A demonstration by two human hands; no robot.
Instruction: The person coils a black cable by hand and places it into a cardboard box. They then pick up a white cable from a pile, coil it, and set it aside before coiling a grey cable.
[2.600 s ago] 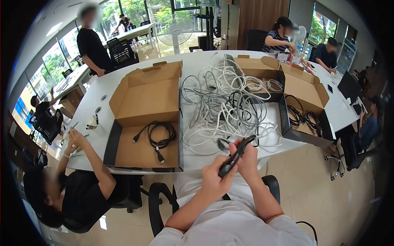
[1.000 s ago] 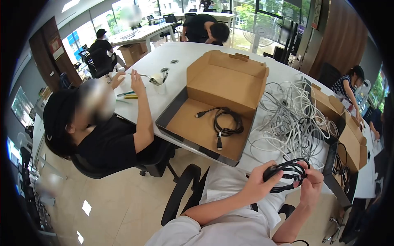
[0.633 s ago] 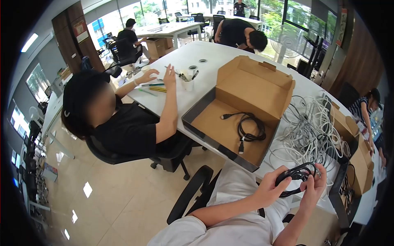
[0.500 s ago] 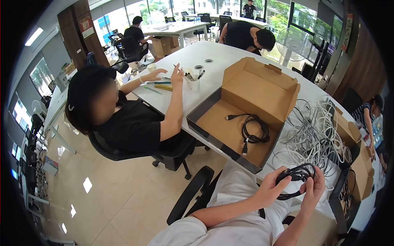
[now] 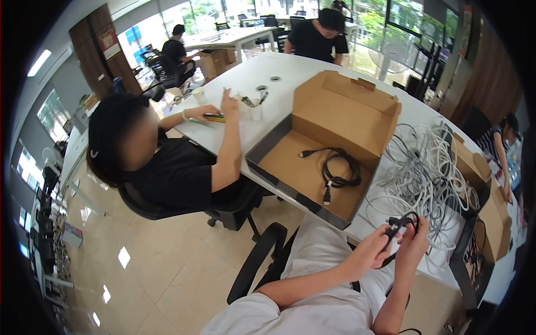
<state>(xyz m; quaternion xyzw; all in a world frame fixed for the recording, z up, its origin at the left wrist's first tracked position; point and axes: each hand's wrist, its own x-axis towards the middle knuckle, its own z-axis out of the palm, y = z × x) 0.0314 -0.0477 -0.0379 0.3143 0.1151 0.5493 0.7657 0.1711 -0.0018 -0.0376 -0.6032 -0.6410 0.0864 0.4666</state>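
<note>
Over my lap at the table's front edge, both hands are closed on a black cable (image 5: 412,216). My left hand (image 5: 368,254) grips a black connector end of it, partly covered by my fingers. Close beside it, my right hand (image 5: 412,245) holds a bent loop of the same cable. Part of the black cable hangs down near my right forearm to the bottom of the view. Left of my hands, an open cardboard box (image 5: 279,162) holds a coiled black cable (image 5: 341,170) with its plugs showing. Behind my hands lies a tangle of white and grey cables (image 5: 424,167).
At the right, another open box (image 5: 491,240) contains black cables. A co-worker (image 5: 162,162) sits at my left, handling pencils (image 5: 215,118) beside a cup of pens (image 5: 255,110). Another person (image 5: 318,39) is across the table (image 5: 234,72). My chair's armrest (image 5: 262,257) stands at my left.
The wound cable in my hands has loosened, and a length now hangs down. My hands have shifted slightly left. The person across has straightened up; the co-worker's hand has moved onto the pencils.
</note>
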